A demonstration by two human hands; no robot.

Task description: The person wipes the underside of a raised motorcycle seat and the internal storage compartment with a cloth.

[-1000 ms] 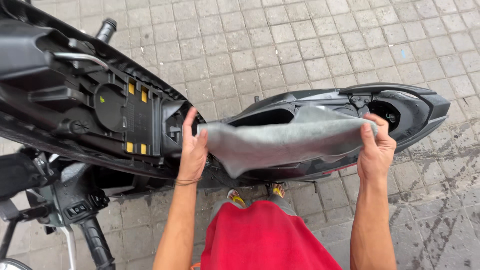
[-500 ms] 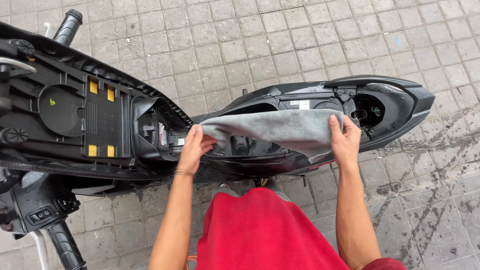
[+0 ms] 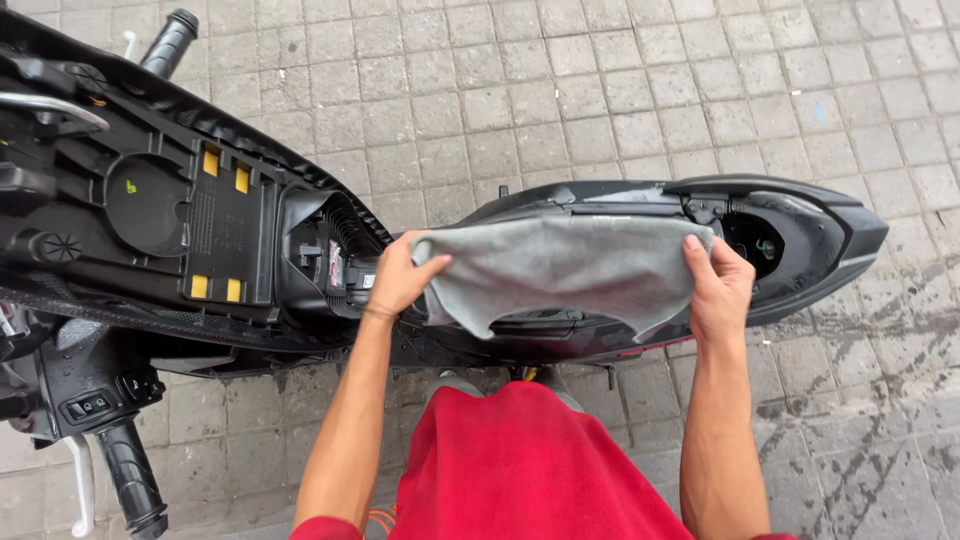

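A grey cloth (image 3: pixel 565 270) is stretched flat between my two hands over the open under-seat compartment of a black scooter (image 3: pixel 800 225). My left hand (image 3: pixel 398 275) pinches the cloth's left corner, close to the seat hinge. My right hand (image 3: pixel 718 285) grips the right corner, next to the round fuel filler opening (image 3: pixel 755 243). The cloth hides most of the storage bay beneath it. The raised seat (image 3: pixel 150 210) stands open to the left, its black plastic underside with yellow tabs facing me.
The scooter stands on grey paving stones (image 3: pixel 600 90), damp at the right. The handlebar grip and switch cluster (image 3: pixel 105 440) sit at the lower left; another grip (image 3: pixel 170 38) shows at the top left. My red garment (image 3: pixel 530 470) fills the bottom centre.
The cloth was folded narrower and lowered toward the bay half a second ago; now it is spread wider and held flatter over the opening. Both hands have shifted slightly right.
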